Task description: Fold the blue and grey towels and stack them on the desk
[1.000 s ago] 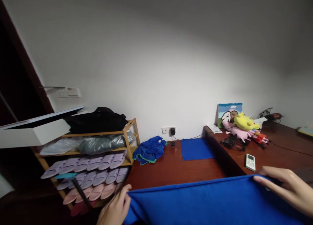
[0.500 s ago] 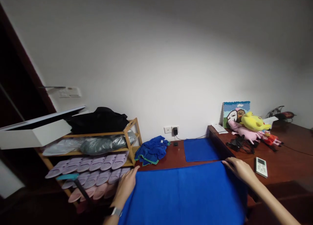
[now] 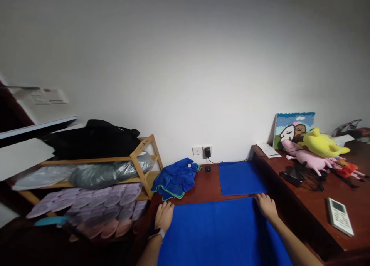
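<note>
A large blue cloth (image 3: 214,231) is stretched out in front of me, its far edge resting along the reddish-brown desk (image 3: 206,185). At its far left corner, my left hand (image 3: 164,216) is closed on the edge, with a watch on the wrist. My right hand (image 3: 266,206) grips the far right corner with bent fingers. Behind the cloth lies a folded blue cloth (image 3: 242,178), flat on the desk. A crumpled blue cloth with green trim (image 3: 177,177) lies to the left of it. The near end of the large cloth runs out of view.
On the left stands a wooden shoe rack (image 3: 144,158) with slippers (image 3: 106,196) and a black bag (image 3: 95,139). The raised desktop on the right bears plush toys (image 3: 320,143), a white remote (image 3: 340,216) and black cables (image 3: 309,179). A plug (image 3: 207,152) sits in the wall socket.
My hands have come slightly closer together, and the cloth's far edge has lowered toward the desk. The view has moved nearer to the desk.
</note>
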Motion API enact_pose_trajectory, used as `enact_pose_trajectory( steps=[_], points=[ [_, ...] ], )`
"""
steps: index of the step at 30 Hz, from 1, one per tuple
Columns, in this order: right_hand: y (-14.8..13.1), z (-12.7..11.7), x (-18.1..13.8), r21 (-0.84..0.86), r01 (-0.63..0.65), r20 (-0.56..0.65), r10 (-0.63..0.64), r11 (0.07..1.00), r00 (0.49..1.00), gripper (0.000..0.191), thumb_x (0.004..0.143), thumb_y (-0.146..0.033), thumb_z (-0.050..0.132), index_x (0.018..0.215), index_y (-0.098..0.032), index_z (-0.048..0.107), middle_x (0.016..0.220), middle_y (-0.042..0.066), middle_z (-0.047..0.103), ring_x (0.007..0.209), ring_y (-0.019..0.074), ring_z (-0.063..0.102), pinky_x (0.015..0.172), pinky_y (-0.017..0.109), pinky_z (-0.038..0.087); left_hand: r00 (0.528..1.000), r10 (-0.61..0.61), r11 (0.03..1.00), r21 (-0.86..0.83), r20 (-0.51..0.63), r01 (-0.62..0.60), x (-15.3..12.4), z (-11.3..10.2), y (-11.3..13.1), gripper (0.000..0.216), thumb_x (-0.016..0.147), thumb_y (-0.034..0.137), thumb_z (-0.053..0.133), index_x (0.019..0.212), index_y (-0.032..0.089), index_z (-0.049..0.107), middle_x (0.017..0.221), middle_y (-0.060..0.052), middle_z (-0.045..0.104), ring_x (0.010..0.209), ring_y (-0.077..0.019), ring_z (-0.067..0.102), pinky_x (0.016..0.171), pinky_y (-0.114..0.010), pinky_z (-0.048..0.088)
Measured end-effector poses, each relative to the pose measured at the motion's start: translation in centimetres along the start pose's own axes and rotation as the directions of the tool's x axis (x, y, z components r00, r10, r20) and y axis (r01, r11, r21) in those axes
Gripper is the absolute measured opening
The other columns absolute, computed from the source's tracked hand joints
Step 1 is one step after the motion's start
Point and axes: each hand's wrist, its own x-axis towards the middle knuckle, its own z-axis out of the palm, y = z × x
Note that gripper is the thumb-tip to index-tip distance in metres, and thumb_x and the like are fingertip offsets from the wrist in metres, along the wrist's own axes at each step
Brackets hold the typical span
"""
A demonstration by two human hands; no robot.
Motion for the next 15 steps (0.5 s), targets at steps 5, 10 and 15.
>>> enact_pose_trajectory(
  steps=[5, 10, 15],
  points=[
    [-0.6, 2.8, 2.2, -0.035, -0.029, -0.063, 0.027, 0.999, 0.998, 0.044, 0.102, -0.041, 0.032, 0.112, -0.024, 0.071, 0.117, 0.013, 0.065, 0.111, 0.0302, 0.059, 0.095, 0.045, 0.041, 0.998, -0.022, 1.000, -0.012, -0.063, 0.021, 1.1, 2.4, -0.2, 0.041, 0.094, 0.004, 0.035, 0.105, 0.019, 0.072, 0.110, -0.010, 0.071, 0.107, -0.0262, 0.057, 0.103, -0.041, 0.031],
    [-1.3, 3.9, 3.0, -0.053, -0.071, -0.144, 0.062, 0.996, 0.988, 0.045, 0.101, -0.038, 0.031, 0.112, -0.023, 0.072, 0.121, 0.014, 0.064, 0.114, 0.0306, 0.057, 0.104, 0.047, 0.037, 0.991, -0.060, 0.998, -0.034, -0.123, 0.056, 2.4, 3.1, 0.3, 0.038, 0.091, 0.004, 0.039, 0.102, 0.021, 0.071, 0.110, -0.009, 0.071, 0.108, -0.0249, 0.058, 0.104, -0.039, 0.034],
    [-1.5, 4.9, 0.3, 0.004, -0.042, -0.275, 0.042, 0.999, 0.960, 0.049, 0.101, -0.037, 0.029, 0.131, -0.021, 0.064, 0.146, 0.013, 0.054, 0.139, 0.0302, 0.044, 0.119, 0.048, 0.027, 0.972, -0.114, 0.990, -0.105, -0.204, 0.094, 1.0, 4.1, -0.2, 0.040, 0.093, 0.010, 0.038, 0.111, 0.020, 0.072, 0.139, -0.012, 0.061, 0.130, -0.0275, 0.054, 0.110, -0.041, 0.038]
  ],
)
